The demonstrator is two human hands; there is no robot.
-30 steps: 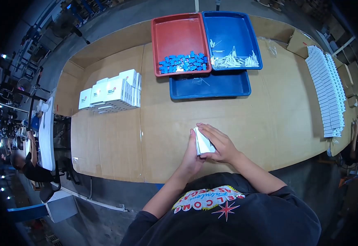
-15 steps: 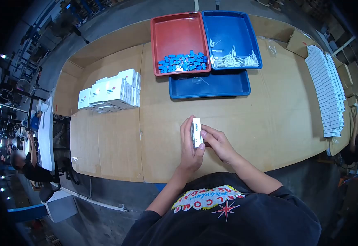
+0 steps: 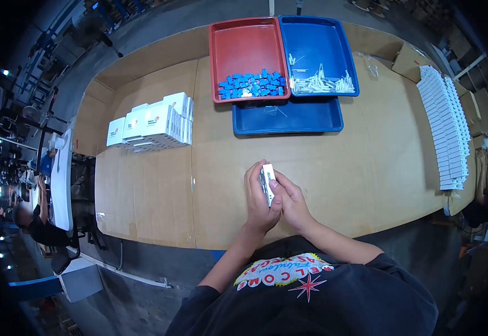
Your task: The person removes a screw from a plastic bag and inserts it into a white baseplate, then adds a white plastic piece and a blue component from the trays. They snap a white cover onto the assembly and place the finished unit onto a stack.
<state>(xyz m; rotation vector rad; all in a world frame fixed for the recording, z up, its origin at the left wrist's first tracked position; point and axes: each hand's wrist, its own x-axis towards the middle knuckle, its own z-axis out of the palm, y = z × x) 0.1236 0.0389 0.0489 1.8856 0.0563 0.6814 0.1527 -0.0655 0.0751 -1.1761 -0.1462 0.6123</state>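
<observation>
A small white box (image 3: 268, 178) with dark print on its narrow side stands between my two hands, above the cardboard-covered table. My left hand (image 3: 259, 203) wraps round its left side, thumb near the lower end. From the right, my right hand (image 3: 290, 200) presses on the box, its thumb lying over the printed side. The two hands touch at the lower end. Part of the box is hidden by the palms and fingers.
Ahead, a red tray (image 3: 247, 45) holds blue pieces and a blue tray (image 3: 317, 45) holds white pieces. Another blue tray (image 3: 286, 120) sits nearer. White boxes (image 3: 153, 124) are stacked left; a long row of white pieces (image 3: 445, 134) lies right. A person (image 3: 45, 224) sits far left.
My right hand has closed in further over the box, and its thumb has moved lower. The box is tilted slightly more and less of its printed side shows.
</observation>
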